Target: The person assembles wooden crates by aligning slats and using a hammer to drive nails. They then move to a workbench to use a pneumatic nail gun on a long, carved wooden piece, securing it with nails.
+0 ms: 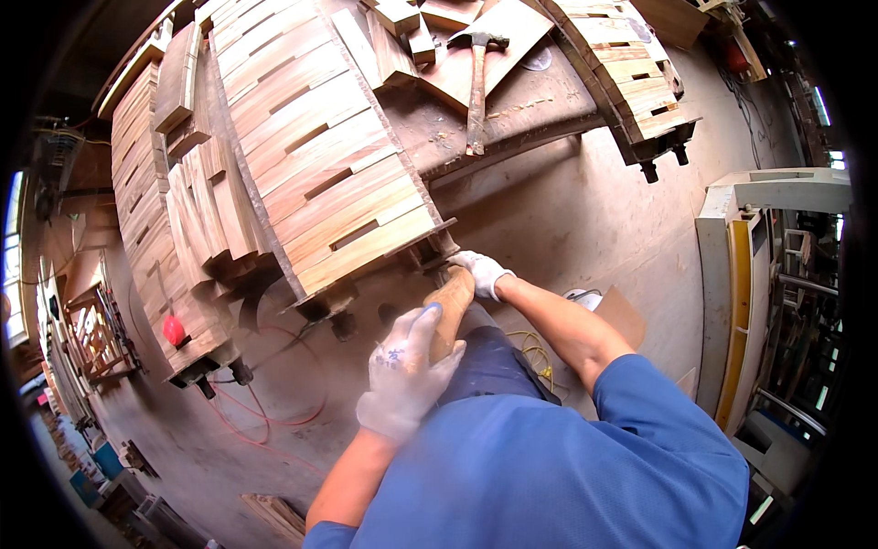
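Note:
In front of my body I hold a short wooden piece [451,309] that slants up and away from me. My left hand [402,371], in a white glove with blue marks, grips its near end between thumb and fingers. At its far end is my right hand [482,274], also white-gloved, with the fingers curled in by the piece. Just beyond that hand is the near end of a long rack, with slotted wooden blocks [343,174] packed side by side along it. My right fingertips are partly hidden.
A hammer [477,87] lies on a worktable [540,105] among loose boards. More packed block rows stand left [142,201] and right [631,69]. Loose wood strips [210,201] rest on the left row. A red hose [274,430] and yellow cord [540,357] lie on the floor.

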Demonstrator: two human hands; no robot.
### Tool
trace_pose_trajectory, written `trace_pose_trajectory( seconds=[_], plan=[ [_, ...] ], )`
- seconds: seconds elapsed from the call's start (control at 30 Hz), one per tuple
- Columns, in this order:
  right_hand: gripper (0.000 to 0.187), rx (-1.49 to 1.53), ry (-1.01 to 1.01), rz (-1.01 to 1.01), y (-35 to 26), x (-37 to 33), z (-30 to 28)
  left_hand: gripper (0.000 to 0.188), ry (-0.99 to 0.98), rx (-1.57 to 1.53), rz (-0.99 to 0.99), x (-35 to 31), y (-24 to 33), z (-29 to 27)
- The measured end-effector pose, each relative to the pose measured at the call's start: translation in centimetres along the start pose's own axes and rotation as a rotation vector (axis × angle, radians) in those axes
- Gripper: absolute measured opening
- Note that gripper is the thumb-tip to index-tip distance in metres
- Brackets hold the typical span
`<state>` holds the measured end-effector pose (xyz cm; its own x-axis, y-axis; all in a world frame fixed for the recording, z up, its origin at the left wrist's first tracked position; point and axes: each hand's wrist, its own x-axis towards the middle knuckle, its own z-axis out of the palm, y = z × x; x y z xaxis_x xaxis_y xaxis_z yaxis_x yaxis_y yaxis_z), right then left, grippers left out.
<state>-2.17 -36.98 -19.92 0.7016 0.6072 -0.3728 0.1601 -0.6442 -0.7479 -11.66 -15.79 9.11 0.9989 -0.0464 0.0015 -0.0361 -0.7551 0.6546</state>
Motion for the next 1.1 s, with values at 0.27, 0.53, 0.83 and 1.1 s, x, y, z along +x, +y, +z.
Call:
trace_pose_trajectory(
  seconds=[0.27, 0.53, 0.83, 1.1],
  plan=[
    [0.044, 0.084, 0.085, 0.182, -4.1, 0.0, -1.9, 0.063, -0.043, 0.034, 0.102, 2.6, -0.2, -0.2],
    [0.047, 0.109, 0.232, 0.253, -9.8, -3.9, -3.6, 0.046, 0.047, -0.102, 0.237, 4.3, -1.9, 3.0],
    [0.045, 0.386, 0.06, 0.252, -5.6, -2.8, -1.5, 0.031, -0.032, -0.053, 0.22, 5.9, 0.3, 4.5],
    [0.028, 1.695, -0.087, 0.238, -1.8, -1.9, 3.0, 0.029, -0.125, 0.057, 0.181, 7.3, 2.4, 6.0]
  ],
)
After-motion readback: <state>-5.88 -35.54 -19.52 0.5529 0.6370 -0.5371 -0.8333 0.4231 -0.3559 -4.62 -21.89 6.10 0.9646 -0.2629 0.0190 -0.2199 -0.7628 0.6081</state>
